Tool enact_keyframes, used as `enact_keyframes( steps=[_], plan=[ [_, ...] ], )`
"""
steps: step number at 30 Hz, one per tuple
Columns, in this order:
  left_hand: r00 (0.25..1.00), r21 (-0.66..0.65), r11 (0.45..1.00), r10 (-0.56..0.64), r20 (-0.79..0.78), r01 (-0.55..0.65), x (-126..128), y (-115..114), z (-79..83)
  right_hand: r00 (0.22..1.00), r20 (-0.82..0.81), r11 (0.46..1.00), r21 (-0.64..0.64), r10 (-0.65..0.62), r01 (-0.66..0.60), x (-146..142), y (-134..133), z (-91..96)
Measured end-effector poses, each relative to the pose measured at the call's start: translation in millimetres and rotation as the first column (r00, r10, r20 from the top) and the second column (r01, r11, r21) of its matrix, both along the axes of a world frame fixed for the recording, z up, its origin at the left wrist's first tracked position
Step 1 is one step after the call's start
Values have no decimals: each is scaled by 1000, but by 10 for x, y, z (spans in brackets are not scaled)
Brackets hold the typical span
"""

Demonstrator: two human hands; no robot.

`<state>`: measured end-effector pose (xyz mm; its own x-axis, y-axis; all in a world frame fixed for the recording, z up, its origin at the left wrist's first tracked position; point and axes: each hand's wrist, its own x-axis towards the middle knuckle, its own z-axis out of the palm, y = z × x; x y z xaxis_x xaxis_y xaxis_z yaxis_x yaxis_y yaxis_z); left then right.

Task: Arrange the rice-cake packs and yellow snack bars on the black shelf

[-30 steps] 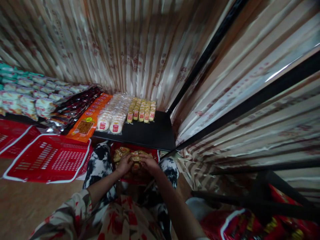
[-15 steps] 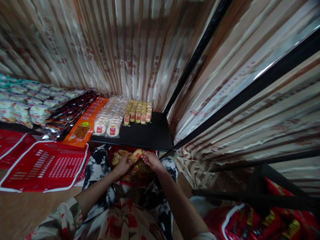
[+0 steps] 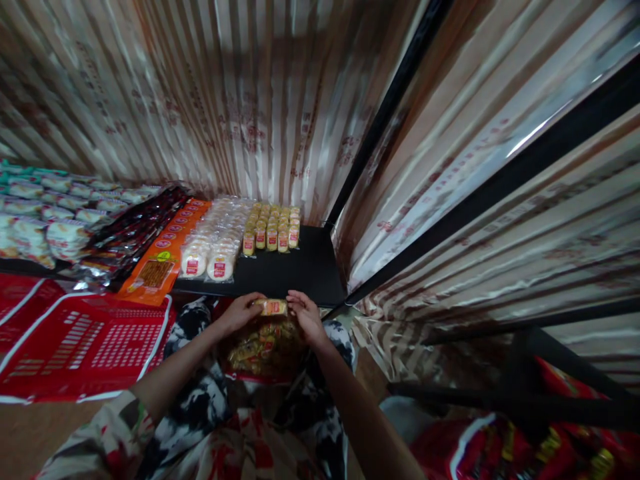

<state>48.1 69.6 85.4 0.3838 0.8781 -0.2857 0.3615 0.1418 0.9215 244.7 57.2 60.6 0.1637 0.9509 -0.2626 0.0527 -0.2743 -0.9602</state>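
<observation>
A small yellow wrapped snack packet (image 3: 273, 307) with a pinkish label lies level between my two hands, above a basket. My left hand (image 3: 243, 312) is closed on its left end. My right hand (image 3: 306, 316) has its fingers bent at the packet's right end, gripping the wrapper edge. Below, many similar yellow packets (image 3: 265, 347) fill the red basket between my knees; its rim is mostly hidden. Ahead on the black shelf (image 3: 300, 270), rows of the same yellow packets (image 3: 272, 233) stand upright with labels facing me.
Round white wrapped crackers (image 3: 220, 263), an orange snack bag (image 3: 155, 270), dark shiny packs (image 3: 135, 230) and white packets (image 3: 65, 233) line the shelf leftward. Red baskets (image 3: 95, 340) stand at left. Red bags (image 3: 545, 447) lie at lower right. A black post (image 3: 385, 120) rises before striped curtains.
The yellow packet has turned from tilted to level and moved slightly up towards the shelf, with both hands. The view has shifted a little, so the shelf sits slightly lower and further left.
</observation>
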Motion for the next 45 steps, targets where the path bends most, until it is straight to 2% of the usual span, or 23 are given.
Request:
enact_keyframes(
  steps=[3, 7, 11, 16, 19, 23, 27, 31, 35, 40, 45],
  plan=[
    [990, 52, 990, -129, -63, 132, -26, 127, 116, 985, 150, 986, 128, 83, -102, 5, 12, 73],
    [962, 116, 962, -228, -153, 247, -7, 286, 286, 914, 318, 937, 157, 252, -313, 3, 40, 149],
    [953, 162, 952, -224, -203, 258, 53, 439, 410, 884, 340, 914, 132, 322, -384, 10, 95, 179],
    [958, 243, 942, -178, -225, 232, 165, 630, 432, 857, 348, 880, 149, 380, -451, 26, 184, 194],
    [969, 293, 938, -126, -211, 186, 260, 726, 401, 882, 329, 903, 153, 337, -402, 39, 270, 192],
    [997, 341, 940, 14, -81, 14, 426, 807, 351, 924, 338, 959, 151, 178, -241, 90, 457, 164],
    [983, 415, 898, 178, -44, -144, 604, 854, 264, 897, 441, 985, 135, 33, -103, 192, 723, 122],
    [978, 469, 872, 196, -64, -144, 745, 920, 84, 823, 566, 991, 131, -51, -29, 286, 1025, 89],
    [982, 428, 893, 178, -61, -136, 849, 1014, -58, 760, 638, 985, 170, -123, 17, 313, 1300, 64],
    [981, 378, 915, 182, -68, -144, 938, 1138, -49, 747, 650, 982, 186, -141, 23, 290, 1525, 28],
    [976, 359, 922, 193, -97, -147, 966, 1242, -63, 754, 640, 980, 200, -149, 24, 255, 1626, -7]
  ],
)
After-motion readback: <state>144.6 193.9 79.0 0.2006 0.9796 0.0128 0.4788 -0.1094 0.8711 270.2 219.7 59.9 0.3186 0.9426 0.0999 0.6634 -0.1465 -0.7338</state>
